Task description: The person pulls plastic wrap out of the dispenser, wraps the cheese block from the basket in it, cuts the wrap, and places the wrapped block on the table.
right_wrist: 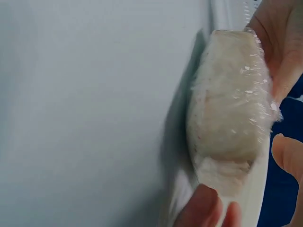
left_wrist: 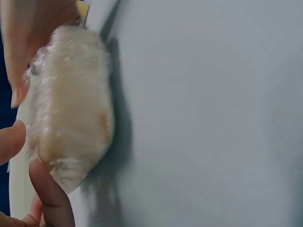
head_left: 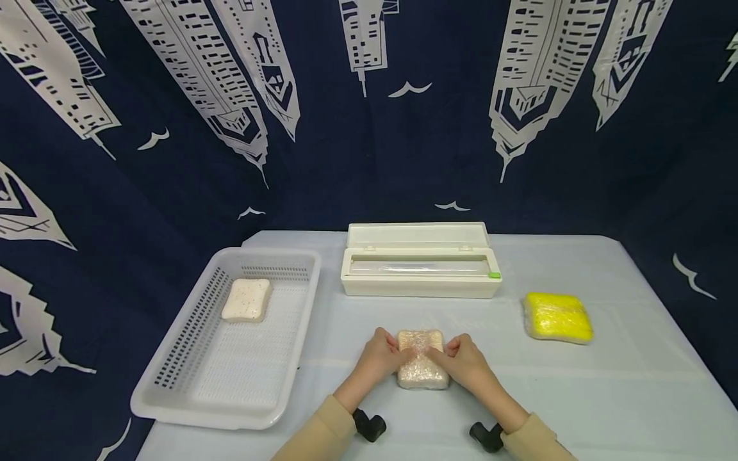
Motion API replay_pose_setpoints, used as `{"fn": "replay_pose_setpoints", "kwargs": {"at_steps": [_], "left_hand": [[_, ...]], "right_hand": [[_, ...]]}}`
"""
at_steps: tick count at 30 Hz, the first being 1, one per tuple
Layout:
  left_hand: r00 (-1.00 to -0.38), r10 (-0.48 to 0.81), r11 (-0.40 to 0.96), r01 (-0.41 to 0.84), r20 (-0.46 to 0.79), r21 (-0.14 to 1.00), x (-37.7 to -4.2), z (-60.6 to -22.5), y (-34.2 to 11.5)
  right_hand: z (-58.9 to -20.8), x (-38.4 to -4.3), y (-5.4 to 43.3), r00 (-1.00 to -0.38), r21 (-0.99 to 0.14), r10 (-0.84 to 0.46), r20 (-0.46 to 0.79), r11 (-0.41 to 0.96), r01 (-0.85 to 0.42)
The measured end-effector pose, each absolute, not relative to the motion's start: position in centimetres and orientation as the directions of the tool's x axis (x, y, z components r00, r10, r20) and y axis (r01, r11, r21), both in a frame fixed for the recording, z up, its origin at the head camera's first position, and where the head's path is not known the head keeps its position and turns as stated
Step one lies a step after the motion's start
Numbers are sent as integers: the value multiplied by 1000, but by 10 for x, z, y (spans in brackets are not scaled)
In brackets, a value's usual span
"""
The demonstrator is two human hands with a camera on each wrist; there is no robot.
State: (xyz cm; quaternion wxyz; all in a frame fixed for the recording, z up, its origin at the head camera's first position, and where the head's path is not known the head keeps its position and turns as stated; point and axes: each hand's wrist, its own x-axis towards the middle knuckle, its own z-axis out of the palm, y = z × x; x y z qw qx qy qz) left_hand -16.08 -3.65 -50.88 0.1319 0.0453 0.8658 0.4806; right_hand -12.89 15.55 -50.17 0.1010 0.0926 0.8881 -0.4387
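A pale, squarish block point(head_left: 423, 374) wrapped in clear plastic film lies at the front middle of the table. My left hand point(head_left: 382, 355) is at its left side and my right hand point(head_left: 466, 365) at its right, thumbs over the top and other fingers bent at the sides. In the left wrist view, left fingers point(left_wrist: 51, 194) touch the bunched film at one end of the wrapped block point(left_wrist: 78, 94). The right wrist view has right fingertips point(right_wrist: 203, 201) at the film on the opposite end of the block point(right_wrist: 232, 99). The film is crinkled on top.
A white perforated basket point(head_left: 300, 320) stands at the left, holding an unwrapped cream block with specks point(head_left: 246, 299). Behind the hands sits a white film dispenser point(head_left: 421, 286), lid raised, with a green tab. A yellow film-wrapped block point(head_left: 558, 317) lies at the right.
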Motion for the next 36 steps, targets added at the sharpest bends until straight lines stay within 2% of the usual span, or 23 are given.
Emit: {"fn": "replay_pose_setpoints", "kwargs": {"at_steps": [4,8,14,20,24,28,31,34,36], "left_hand": [[-974,170,591,-21,-150,806,-167,-496,-37],[-976,177,659,21,-129,752,-175,-486,-30],[-955,224,722,27,-196,692,-173,-486,-17],[-959,196,714,-3,-203,701,-166,-484,-18],[-960,205,677,-3,-192,736,-165,-478,-25],[-963,222,593,12,-150,805,-167,-475,-35],[-963,221,546,-9,-154,838,-168,-472,-42],[-951,237,508,-55,-201,860,-171,-471,-47],[-928,281,475,-88,-246,876,-171,-472,-50]], "right_hand": [[-497,-117,166,-933,-722,68,-355,613,320],[-498,-109,167,-914,-721,20,-405,609,332],[-505,-109,154,-919,-764,-9,-395,559,323],[-505,-112,146,-914,-787,25,-405,500,362],[-499,-114,148,-934,-795,49,-353,510,328],[-490,-115,153,-980,-766,59,-192,615,187],[-488,-113,155,-997,-698,20,71,716,-35],[-490,-112,155,-935,-552,-50,352,796,-250],[-491,-112,154,-874,-449,-96,476,829,-335]]}}
